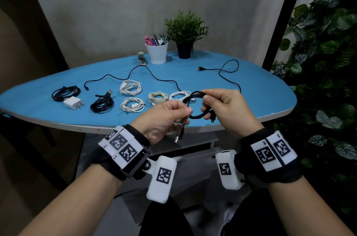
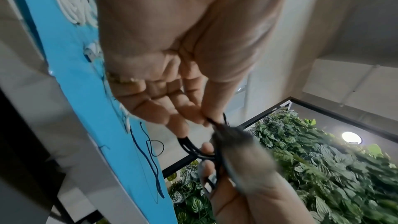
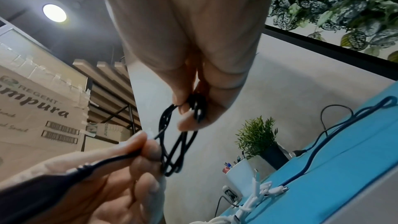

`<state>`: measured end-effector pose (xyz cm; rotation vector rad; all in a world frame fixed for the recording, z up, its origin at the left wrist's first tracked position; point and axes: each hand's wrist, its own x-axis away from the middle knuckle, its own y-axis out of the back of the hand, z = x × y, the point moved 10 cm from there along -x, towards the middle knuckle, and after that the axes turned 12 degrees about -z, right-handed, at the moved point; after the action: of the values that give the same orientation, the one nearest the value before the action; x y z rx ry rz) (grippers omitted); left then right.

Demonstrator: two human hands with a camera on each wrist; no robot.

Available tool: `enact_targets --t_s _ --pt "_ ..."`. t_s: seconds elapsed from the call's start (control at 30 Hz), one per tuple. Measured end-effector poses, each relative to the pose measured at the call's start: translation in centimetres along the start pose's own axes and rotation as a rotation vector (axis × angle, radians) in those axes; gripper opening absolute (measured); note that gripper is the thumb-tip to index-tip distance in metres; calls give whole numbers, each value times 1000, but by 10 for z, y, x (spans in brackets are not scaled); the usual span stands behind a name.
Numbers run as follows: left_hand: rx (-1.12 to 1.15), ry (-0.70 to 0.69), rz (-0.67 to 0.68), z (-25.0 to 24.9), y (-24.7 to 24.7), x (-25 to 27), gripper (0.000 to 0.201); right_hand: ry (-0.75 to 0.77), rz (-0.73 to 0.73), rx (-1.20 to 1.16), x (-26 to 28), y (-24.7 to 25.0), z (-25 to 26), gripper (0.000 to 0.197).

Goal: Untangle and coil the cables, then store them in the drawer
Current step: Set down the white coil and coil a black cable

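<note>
Both hands up over the near edge of the blue table [image 1: 251, 89], working one black cable [image 1: 195, 105]. Right hand [image 1: 229, 108] grips the coiled loops — thumb and fingers curled round the bundle. Left hand [image 1: 164, 118] pinches the loose tail, plug end [image 1: 178, 135] dangling below. On the table: several finished coils left of the hands, two loose black cables [image 1: 222, 70] lying uncoiled farther back.

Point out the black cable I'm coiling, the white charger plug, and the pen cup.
black cable [image 1: 197, 94]: head view, top arc of the coil between both hands.
white charger plug [image 1: 72, 103]: head view, top face.
pen cup [image 1: 157, 53]: head view, front wall.
</note>
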<state>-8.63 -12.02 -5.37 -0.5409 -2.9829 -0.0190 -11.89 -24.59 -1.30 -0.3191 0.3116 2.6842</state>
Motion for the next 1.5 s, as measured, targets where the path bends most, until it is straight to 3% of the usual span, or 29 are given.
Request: enact_targets --t_s 0.2,0.4,0.63,0.83,1.0,1.2,1.37,1.5 --pt "-90 -155 36 -20 3 3 15 -14 -38 -54 -4 14 3 17" --pt "-236 -352 -60 -48 17 6 18 22 -64 -9 -8 21 7 19" --pt "-267 -436 -159 -55 26 4 17 50 -67 26 -6 22 12 22" --pt "-554 -642 -262 -65 23 11 24 35 -30 -143 -5 23 16 22" --pt "-280 -541 -340 -59 34 5 29 25 31 -220 -3 14 18 21" --pt "229 -353 -254 -50 27 3 24 -11 39 -210 -3 7 11 12" --pt "397 -261 -170 -43 19 3 18 12 41 -123 -6 7 10 11" --pt "446 -200 -74 -41 12 4 16 -36 46 -230 -6 9 8 14"
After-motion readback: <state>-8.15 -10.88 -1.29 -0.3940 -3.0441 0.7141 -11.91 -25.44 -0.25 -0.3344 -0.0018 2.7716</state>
